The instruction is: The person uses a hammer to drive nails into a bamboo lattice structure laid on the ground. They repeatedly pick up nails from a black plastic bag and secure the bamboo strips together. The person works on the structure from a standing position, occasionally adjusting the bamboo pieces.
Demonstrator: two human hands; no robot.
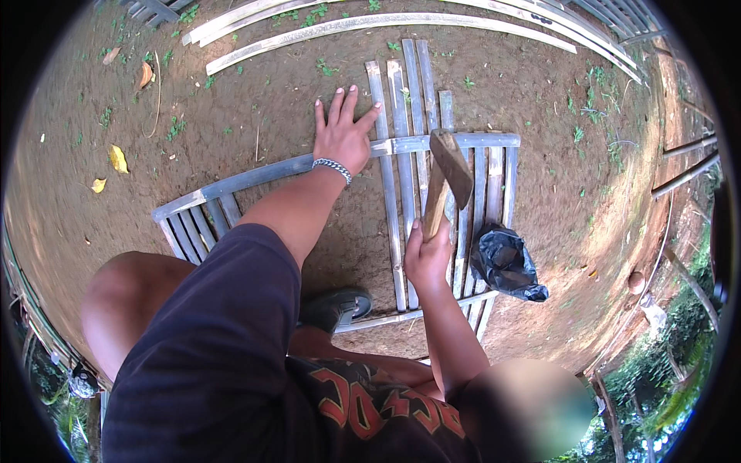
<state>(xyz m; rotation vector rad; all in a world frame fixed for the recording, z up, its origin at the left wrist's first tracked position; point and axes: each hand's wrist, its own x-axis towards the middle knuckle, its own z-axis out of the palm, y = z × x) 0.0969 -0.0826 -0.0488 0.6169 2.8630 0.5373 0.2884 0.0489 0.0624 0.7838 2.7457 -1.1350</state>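
Observation:
My right hand (429, 258) is closed round the wooden handle of a hammer (451, 170). Its dark metal head is raised over the slats of a bamboo panel (455, 143). My left hand (343, 139) lies with spread fingers over the panel's far rail, its fingertips toward the ground beyond. Just right of those fingers, several bamboo slats (397, 116) cross the rail and stick out past it. The hammer head covers part of the rail and of the slats below it.
A black plastic bag (505, 262) sits on the panel's right side. More slats (189, 235) fill its left end. Long bamboo strips (386, 27) lie across the far ground. My shoe (336, 309) is by the near rail. Bamboo poles (687, 166) stand out at the far right.

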